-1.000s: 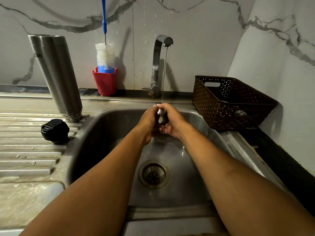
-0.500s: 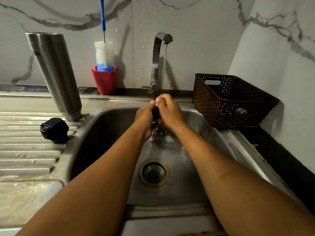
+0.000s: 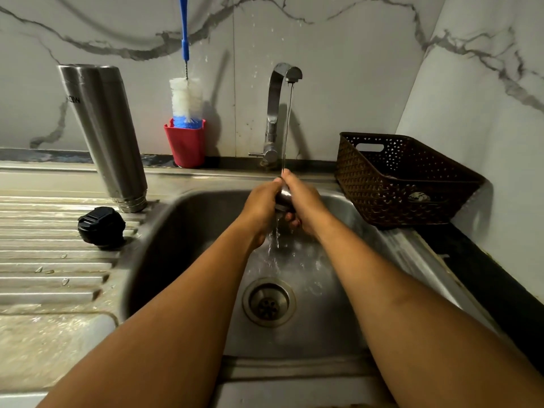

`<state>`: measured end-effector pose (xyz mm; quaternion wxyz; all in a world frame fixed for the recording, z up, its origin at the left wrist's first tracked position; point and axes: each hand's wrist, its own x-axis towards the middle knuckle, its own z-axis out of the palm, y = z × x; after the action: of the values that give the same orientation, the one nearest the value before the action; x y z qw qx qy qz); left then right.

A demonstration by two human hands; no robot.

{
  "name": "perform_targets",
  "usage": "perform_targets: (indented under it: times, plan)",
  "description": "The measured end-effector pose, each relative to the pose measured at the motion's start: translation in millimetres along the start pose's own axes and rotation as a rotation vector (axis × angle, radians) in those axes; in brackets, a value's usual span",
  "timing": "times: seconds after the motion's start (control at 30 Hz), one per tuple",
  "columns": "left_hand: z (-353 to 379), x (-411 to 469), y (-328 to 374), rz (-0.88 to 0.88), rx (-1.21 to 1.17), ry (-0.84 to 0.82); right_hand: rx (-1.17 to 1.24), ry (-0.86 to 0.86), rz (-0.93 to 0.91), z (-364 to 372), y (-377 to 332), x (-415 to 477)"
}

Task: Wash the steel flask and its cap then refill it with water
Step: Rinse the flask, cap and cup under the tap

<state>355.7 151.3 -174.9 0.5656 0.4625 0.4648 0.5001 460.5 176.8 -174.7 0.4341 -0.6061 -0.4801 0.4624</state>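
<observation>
Steel sink below a marble wall. Drain at basin centre. Above it, left hand and right hand: each grip curled round a small steel part, held under the tap stream. On the draining ribs at left: black cap just beside the steel flask, threaded end down. Far: brush in red cup; brown basket at right.

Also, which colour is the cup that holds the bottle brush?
The cup is red; the head view shows it best.
</observation>
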Motion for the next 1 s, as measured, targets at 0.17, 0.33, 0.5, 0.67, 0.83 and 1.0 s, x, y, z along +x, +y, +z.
perform_targets:
  times: [0.17, 0.33, 0.5, 0.67, 0.83, 1.0]
  plan:
    - [-3, 1, 6, -0.158, -0.164, 0.116, -0.298, 0.004, -0.507, 8, 8, 11]
    - [-4, 0, 9, -0.133, -0.200, 0.084, -0.106, -0.060, -0.273, 10, 1, -2]
    - [-6, 0, 0, -0.031, -0.029, 0.013, 0.074, -0.072, 0.196, 1, -10, -11]
    - [-1, -6, 3, -0.064, -0.054, 0.023, -0.080, -0.038, -0.042, -5, -7, -6]
    - [-1, -1, 10, -0.254, -0.285, 0.128, -0.197, -0.096, -0.332, 4, -2, -2]
    - [1, -1, 12, -0.205, -0.307, 0.117, -0.118, -0.046, -0.294, 11, -3, -4]
